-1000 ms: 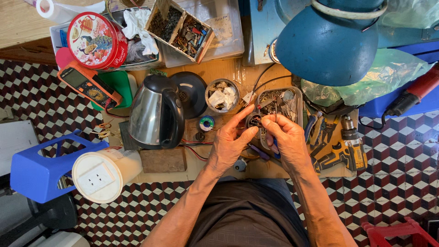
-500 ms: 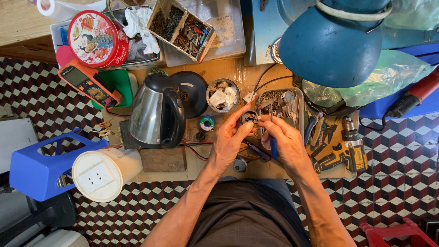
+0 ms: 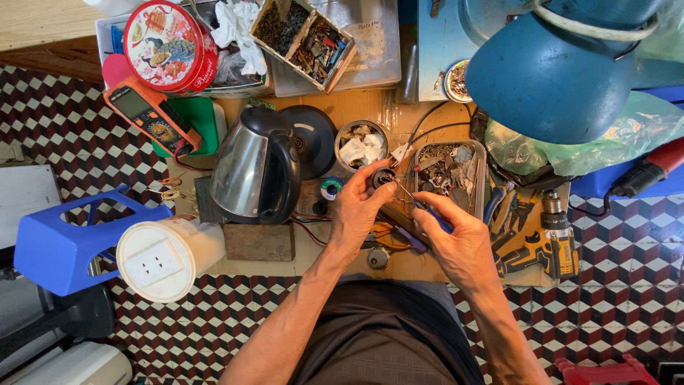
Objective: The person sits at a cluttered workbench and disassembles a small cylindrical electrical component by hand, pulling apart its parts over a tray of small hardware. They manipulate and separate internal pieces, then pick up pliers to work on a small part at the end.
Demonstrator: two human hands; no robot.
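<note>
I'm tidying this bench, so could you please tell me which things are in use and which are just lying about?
In use:
left hand pinching a small round black part
right hand holding a thin blue-handled tool

Lying about:
steel kettle
orange multimeter
yellow cordless drill
red round tin
solder spool

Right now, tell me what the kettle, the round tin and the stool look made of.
Kettle: likely brushed steel, dull sheen; glossy black plastic handle.
Round tin: probably printed metal, shiny red lid.
Stool: moulded blue plastic, matte.
</note>
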